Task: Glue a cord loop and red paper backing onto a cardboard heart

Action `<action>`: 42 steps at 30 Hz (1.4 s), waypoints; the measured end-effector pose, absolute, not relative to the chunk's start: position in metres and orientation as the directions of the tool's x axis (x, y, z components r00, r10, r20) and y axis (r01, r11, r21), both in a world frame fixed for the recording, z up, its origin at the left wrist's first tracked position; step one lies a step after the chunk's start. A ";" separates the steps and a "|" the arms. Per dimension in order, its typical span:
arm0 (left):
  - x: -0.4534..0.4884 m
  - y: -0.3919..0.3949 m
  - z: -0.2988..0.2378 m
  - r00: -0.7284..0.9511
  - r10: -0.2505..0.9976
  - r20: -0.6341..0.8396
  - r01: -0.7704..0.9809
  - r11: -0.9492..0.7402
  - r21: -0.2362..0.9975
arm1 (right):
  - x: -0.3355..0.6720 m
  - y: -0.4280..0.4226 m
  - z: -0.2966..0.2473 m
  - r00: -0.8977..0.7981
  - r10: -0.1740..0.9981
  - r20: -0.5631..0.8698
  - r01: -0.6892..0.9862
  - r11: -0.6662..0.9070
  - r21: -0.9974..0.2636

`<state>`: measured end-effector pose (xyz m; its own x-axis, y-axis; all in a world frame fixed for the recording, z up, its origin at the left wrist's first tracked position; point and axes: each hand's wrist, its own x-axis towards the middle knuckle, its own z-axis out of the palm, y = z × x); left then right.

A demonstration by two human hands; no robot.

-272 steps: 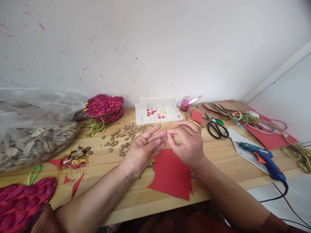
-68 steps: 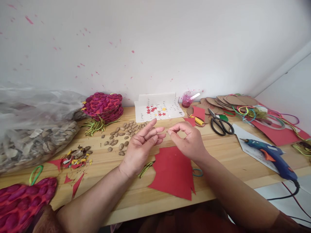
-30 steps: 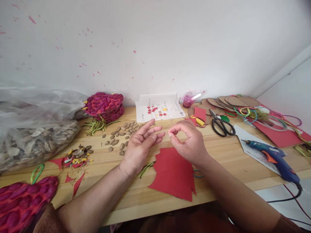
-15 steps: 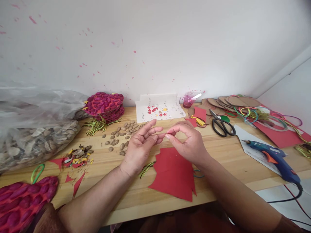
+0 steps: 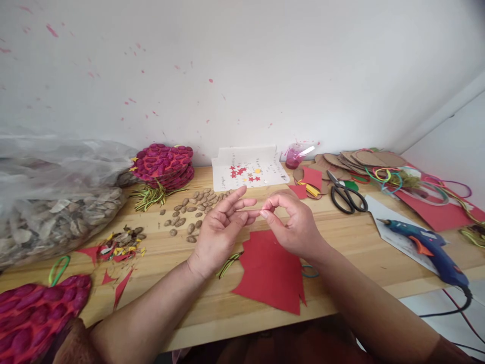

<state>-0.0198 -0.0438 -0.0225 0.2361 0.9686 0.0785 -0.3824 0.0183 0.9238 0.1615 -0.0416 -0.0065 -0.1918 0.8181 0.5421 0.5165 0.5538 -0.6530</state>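
Observation:
Above the table's middle, my left hand (image 5: 222, 230) is palm up with its fingers stretched out and apart, the thumb lying against the lower fingers. My right hand (image 5: 291, 220) pinches thumb and forefinger together at the tip of one left finger. Whatever sits in that pinch, if anything, is too small to make out. Beneath the hands lies a cut sheet of red paper (image 5: 267, 273), notched along its edges. Yellow-green strands (image 5: 229, 265) poke out at its left, and a blue loop of cord (image 5: 311, 271) at its right.
Brown seeds (image 5: 190, 228) lie left of my hands; scissors (image 5: 346, 194) and a blue glue gun (image 5: 428, 242) lie right. Paper stars (image 5: 238, 172) rest on a white sheet (image 5: 223, 183) at the back. A plastic bag (image 5: 56, 217) fills the left side.
Both hands have shifted very slightly to the right, still meeting at the fingertip. Everything on the table stays where it was.

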 end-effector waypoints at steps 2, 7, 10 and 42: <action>-0.020 -0.044 -0.023 0.237 0.967 0.095 -0.366 -0.001 0.931 | 0.162 -0.042 -0.006 -0.197 0.816 0.543 0.514 0.558 -0.652; -0.020 -0.045 -0.022 0.245 0.956 0.160 -0.307 -0.080 0.948 | 0.163 -0.041 -0.006 -0.206 0.822 0.530 0.527 0.550 -0.648; -0.019 -0.046 -0.022 0.251 0.944 0.216 -0.252 -0.152 0.956 | 0.163 -0.041 -0.006 -0.200 0.828 0.524 0.527 0.542 -0.655; -0.023 -0.047 -0.028 0.379 0.740 0.556 0.299 -0.667 0.683 | 0.165 -0.039 -0.012 -0.166 0.906 0.390 0.461 0.421 -0.782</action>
